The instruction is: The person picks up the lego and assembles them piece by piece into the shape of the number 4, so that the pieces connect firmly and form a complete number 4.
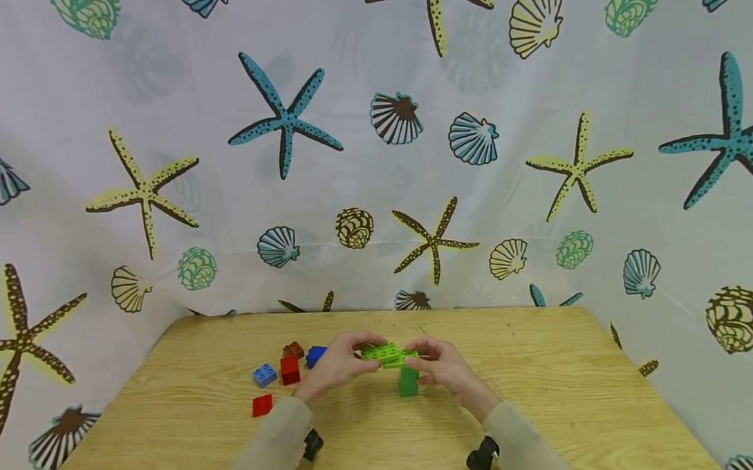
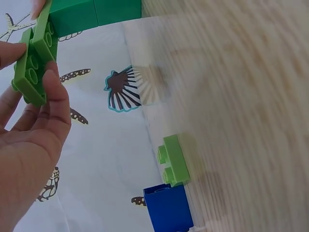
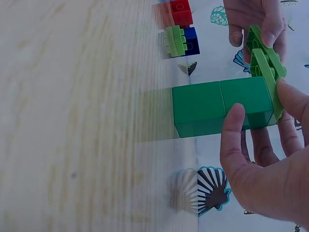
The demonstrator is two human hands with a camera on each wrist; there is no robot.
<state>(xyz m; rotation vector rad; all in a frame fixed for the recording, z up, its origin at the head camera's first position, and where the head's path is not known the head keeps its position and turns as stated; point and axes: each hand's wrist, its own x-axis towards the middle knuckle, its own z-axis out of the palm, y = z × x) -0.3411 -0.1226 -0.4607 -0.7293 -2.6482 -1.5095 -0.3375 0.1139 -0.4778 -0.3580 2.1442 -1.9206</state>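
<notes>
My left hand (image 1: 340, 361) pinches a light green toy brick (image 2: 29, 79) between thumb and fingers, studs up. It lies against a second light green piece (image 2: 44, 36) that caps an upright tower of two dark green bricks (image 3: 219, 104). From the other side my right hand (image 1: 446, 371) grips this tower near its top, with thumb and fingers on opposite faces. The tower stands on the wooden table (image 1: 544, 395). In the head view the right fingers cover part of the tower.
Left of the hands lie a red brick (image 1: 290, 370), a light blue brick (image 1: 265, 375), a flat red piece (image 1: 262, 405), a brown brick (image 1: 293, 350) and a dark blue brick (image 1: 315, 355). Another light green brick (image 2: 175, 159) is beside the blue one. Patterned cloth (image 1: 362, 173) hangs behind.
</notes>
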